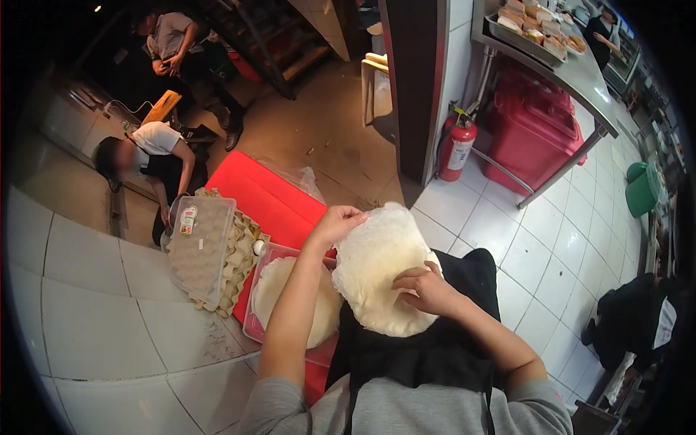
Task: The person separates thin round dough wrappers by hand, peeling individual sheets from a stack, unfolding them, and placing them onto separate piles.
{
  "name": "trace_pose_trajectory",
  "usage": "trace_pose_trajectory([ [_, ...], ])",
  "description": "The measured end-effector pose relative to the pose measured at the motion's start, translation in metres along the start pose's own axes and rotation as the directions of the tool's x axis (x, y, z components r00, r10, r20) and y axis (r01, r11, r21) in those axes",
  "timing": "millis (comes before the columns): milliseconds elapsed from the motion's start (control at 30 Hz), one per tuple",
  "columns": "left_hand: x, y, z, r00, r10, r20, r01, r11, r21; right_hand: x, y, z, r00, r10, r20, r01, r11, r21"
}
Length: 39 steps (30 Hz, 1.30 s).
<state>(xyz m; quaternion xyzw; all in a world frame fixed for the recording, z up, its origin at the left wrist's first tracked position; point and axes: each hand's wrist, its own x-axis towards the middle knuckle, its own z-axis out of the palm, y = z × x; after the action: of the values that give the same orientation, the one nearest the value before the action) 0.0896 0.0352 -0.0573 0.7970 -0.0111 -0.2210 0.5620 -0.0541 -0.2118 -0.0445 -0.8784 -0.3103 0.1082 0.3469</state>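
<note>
A stack of thin, pale, round dough wrappers (370, 279) lies over my lap on the black apron (464, 279). My left hand (339, 223) is closed in a pinch on the raised far edge of a translucent wrapper. My right hand (424, 288) rests on the lower right of the stack, fingers bent and apart, thumb near the surface. Beside my left forearm, a clear plastic container (254, 326) holds more round wrappers (279, 286), partly hidden by that arm.
A red box lid (264, 192) and egg trays (243, 254) under a clear plastic lid (199, 250) are on my left. A person (156, 145) crouches beyond; another (177, 43) stands. A fire extinguisher (457, 148), red bin (529, 130) and steel table (580, 83) are ahead right.
</note>
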Motion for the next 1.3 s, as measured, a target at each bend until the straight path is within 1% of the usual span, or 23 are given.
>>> trace_pose_trajectory([
  [33, -0.009, 0.018, -0.009, 1.0, 0.021, 0.011, -0.02, 0.999, -0.035, 0.004, -0.003, -0.001, 0.995, -0.006, -0.097, 0.003, 1.0, -0.027],
  [67, -0.02, 0.037, -0.016, 0.999, 0.041, 0.022, -0.039, 0.997, -0.069, 0.01, -0.007, -0.006, 0.99, 0.006, -0.138, -0.001, 0.999, 0.034],
  [133, -0.051, 0.082, -0.021, 0.989, 0.132, 0.073, -0.123, 0.985, -0.118, 0.019, -0.017, -0.018, 0.976, 0.041, -0.213, -0.006, 0.987, 0.163],
  [167, -0.063, 0.095, -0.021, 0.98, 0.173, 0.102, -0.158, 0.977, -0.143, 0.025, -0.013, -0.017, 0.971, 0.018, -0.239, 0.1, 0.874, 0.475],
  [200, -0.071, 0.101, -0.016, 0.972, 0.206, 0.114, -0.188, 0.97, -0.154, 0.028, -0.014, -0.018, 0.971, 0.124, -0.205, 0.053, 0.723, 0.688],
  [233, -0.077, 0.103, -0.007, 0.963, 0.235, 0.129, -0.212, 0.962, -0.169, 0.029, -0.017, -0.017, 0.965, 0.222, -0.142, 0.007, 0.517, 0.856],
  [267, -0.081, 0.1, 0.003, 0.954, 0.263, 0.145, -0.235, 0.954, -0.187, 0.029, -0.02, -0.016, 0.951, 0.304, -0.056, -0.031, 0.273, 0.962],
  [300, -0.081, 0.09, 0.011, 0.966, 0.185, 0.18, -0.161, 0.977, -0.138, 0.027, -0.024, -0.02, 0.935, 0.355, -0.005, -0.045, 0.134, 0.99],
  [333, -0.082, 0.081, 0.022, 0.971, 0.157, 0.181, -0.129, 0.979, -0.157, 0.025, -0.022, -0.018, 0.928, 0.373, 0.008, -0.029, 0.051, 0.998],
  [400, -0.085, 0.065, 0.048, 0.977, 0.098, 0.192, -0.059, 0.978, -0.198, 0.015, -0.009, -0.008, 0.91, 0.414, 0.033, -0.049, 0.028, 0.998],
  [433, -0.081, 0.05, 0.057, 0.973, 0.051, 0.227, -0.001, 0.977, -0.215, 0.01, -0.007, -0.007, 0.889, 0.454, 0.061, -0.072, 0.007, 0.997],
  [533, -0.079, 0.02, 0.089, 0.969, 0.004, 0.248, 0.103, 0.903, -0.416, -0.007, 0.002, 0.004, 0.846, 0.516, 0.137, -0.159, -0.001, 0.987],
  [567, -0.077, 0.014, 0.095, 0.963, -0.028, 0.267, 0.138, 0.905, -0.402, -0.012, 0.005, 0.008, 0.835, 0.532, 0.139, -0.167, 0.004, 0.986],
  [667, -0.078, 0.004, 0.104, 0.952, -0.021, 0.306, 0.163, 0.879, -0.448, -0.019, 0.012, 0.015, 0.814, 0.565, 0.138, -0.183, 0.023, 0.983],
  [767, -0.081, 0.006, 0.104, 0.961, -0.006, 0.277, 0.123, 0.904, -0.409, -0.02, 0.013, 0.013, 0.811, 0.571, 0.125, -0.181, 0.043, 0.982],
  [967, -0.084, 0.005, 0.105, 0.965, 0.001, 0.261, 0.108, 0.909, -0.402, -0.017, 0.007, 0.011, 0.815, 0.57, 0.107, -0.2, 0.103, 0.974],
  [1067, -0.084, 0.008, 0.105, 0.966, 0.044, 0.254, 0.067, 0.908, -0.413, -0.019, 0.01, 0.014, 0.847, 0.531, 0.041, -0.166, 0.19, 0.968],
  [1167, -0.084, 0.006, 0.104, 0.963, 0.06, 0.261, 0.058, 0.904, -0.423, -0.02, 0.017, 0.022, 0.842, 0.54, -0.001, -0.159, 0.249, 0.955],
  [1267, -0.084, 0.003, 0.105, 0.965, 0.073, 0.252, 0.04, 0.909, -0.415, -0.018, 0.013, 0.021, 0.836, 0.544, -0.071, -0.157, 0.361, 0.919],
  [1300, -0.084, 0.003, 0.106, 0.967, 0.07, 0.246, 0.041, 0.908, -0.418, -0.018, 0.014, 0.023, 0.818, 0.566, -0.108, -0.186, 0.436, 0.88],
])
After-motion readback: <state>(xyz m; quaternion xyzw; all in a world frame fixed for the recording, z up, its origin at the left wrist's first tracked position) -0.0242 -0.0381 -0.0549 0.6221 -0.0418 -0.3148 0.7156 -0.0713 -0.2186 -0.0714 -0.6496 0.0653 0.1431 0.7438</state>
